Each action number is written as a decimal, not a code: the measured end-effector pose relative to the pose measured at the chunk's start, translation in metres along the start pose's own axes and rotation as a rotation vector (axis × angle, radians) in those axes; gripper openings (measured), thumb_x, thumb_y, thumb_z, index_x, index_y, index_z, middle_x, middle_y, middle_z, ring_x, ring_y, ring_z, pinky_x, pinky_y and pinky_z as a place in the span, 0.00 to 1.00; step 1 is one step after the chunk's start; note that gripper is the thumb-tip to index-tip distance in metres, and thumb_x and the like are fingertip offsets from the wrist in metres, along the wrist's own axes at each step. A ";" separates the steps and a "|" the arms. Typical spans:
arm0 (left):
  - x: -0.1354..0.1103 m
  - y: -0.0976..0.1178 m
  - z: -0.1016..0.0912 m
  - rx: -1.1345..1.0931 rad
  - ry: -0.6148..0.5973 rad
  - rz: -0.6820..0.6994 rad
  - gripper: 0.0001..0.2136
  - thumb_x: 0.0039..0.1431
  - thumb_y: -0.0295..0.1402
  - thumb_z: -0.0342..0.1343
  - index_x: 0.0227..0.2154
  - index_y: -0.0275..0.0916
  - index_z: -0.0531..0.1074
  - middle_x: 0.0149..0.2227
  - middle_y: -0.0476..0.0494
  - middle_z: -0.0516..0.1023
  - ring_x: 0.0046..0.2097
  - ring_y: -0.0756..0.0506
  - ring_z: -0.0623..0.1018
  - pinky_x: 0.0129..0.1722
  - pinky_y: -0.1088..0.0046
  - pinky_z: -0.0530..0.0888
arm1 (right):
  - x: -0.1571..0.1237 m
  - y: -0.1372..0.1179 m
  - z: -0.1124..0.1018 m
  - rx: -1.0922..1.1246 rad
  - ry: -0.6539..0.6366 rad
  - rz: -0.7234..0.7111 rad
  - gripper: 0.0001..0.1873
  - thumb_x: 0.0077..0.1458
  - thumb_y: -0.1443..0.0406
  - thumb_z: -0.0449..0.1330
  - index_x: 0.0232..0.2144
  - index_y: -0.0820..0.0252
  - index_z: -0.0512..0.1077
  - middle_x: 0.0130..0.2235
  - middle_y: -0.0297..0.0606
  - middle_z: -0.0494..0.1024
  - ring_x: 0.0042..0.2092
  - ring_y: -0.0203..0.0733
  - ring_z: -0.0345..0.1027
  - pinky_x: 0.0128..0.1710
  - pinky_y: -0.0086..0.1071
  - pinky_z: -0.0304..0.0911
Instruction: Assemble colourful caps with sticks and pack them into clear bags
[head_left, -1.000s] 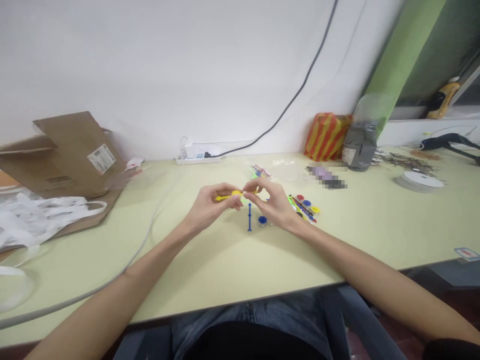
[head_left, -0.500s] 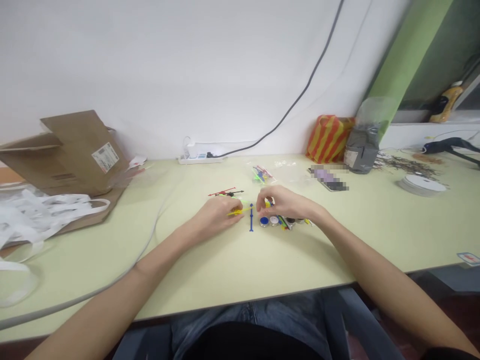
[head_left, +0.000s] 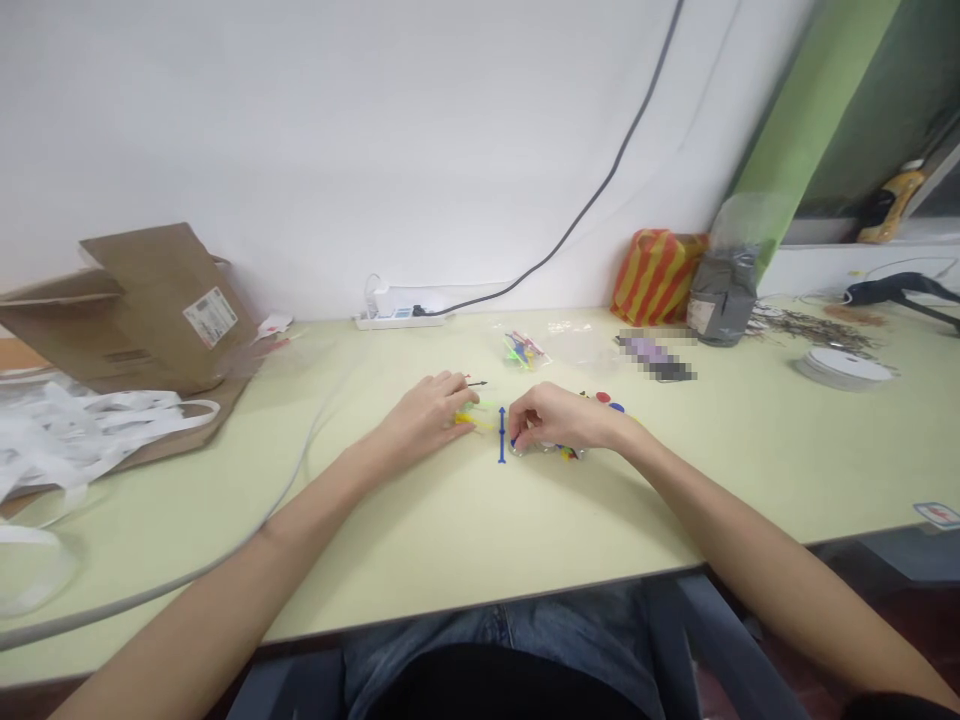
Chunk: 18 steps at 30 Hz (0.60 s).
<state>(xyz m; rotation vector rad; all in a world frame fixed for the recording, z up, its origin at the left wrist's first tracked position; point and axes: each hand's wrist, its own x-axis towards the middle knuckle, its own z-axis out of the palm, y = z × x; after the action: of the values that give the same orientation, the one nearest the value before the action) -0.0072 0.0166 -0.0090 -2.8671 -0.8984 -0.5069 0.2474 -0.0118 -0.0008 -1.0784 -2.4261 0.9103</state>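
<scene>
Over the table's middle, my left hand [head_left: 431, 415] is curled with its fingertips and thumb around a thin yellow plastic stick [head_left: 466, 419]. The tip of a black arrow-shaped stick [head_left: 478, 383] shows past its fingers, with a bit of green below. A blue stick with pointed ends [head_left: 502, 436] lies upright in view between the hands. My right hand [head_left: 555, 414] pinches down on a small round blue-topped piece [head_left: 514, 443], mostly covered by the fingers. Below its palm are small coloured parts [head_left: 570, 453]. Behind it show a red disc [head_left: 603, 398] and a blue disc [head_left: 616, 407].
A clear bag with coloured sticks [head_left: 525, 348] lies farther back. A power strip [head_left: 397, 318] sits by the wall. An open cardboard box [head_left: 150, 320] and white straps [head_left: 97, 430] occupy the left; a grey cable [head_left: 285, 500] passes under my left forearm. A phone [head_left: 654, 357] lies right.
My right hand has come down and closed over the blue-topped round piece. My left hand has shifted slightly left with the yellow stick, now covering most of the red and black sticks.
</scene>
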 end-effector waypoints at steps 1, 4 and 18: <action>0.000 0.001 0.000 -0.018 0.030 0.003 0.11 0.66 0.39 0.55 0.46 0.40 0.73 0.47 0.38 0.74 0.48 0.39 0.73 0.46 0.60 0.69 | 0.000 -0.002 0.000 -0.008 0.029 -0.023 0.01 0.53 0.68 0.66 0.30 0.61 0.79 0.28 0.33 0.78 0.28 0.35 0.64 0.28 0.28 0.56; 0.001 0.008 0.001 -0.175 0.089 -0.001 0.13 0.68 0.42 0.53 0.47 0.41 0.72 0.45 0.40 0.74 0.47 0.41 0.74 0.47 0.63 0.70 | 0.001 -0.012 0.004 -0.003 0.210 -0.133 0.03 0.55 0.67 0.66 0.30 0.61 0.78 0.29 0.34 0.78 0.30 0.36 0.64 0.32 0.29 0.58; 0.005 0.023 -0.003 -0.883 0.209 -0.313 0.13 0.63 0.43 0.59 0.43 0.39 0.71 0.42 0.42 0.80 0.44 0.44 0.80 0.42 0.68 0.75 | 0.008 -0.017 0.016 0.127 0.517 -0.190 0.01 0.59 0.67 0.63 0.34 0.59 0.74 0.33 0.34 0.78 0.34 0.36 0.68 0.35 0.30 0.60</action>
<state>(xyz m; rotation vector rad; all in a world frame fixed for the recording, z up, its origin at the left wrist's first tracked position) 0.0091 0.0000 -0.0045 -3.2723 -1.3508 -1.5442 0.2243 -0.0213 -0.0010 -0.8858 -1.9737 0.6197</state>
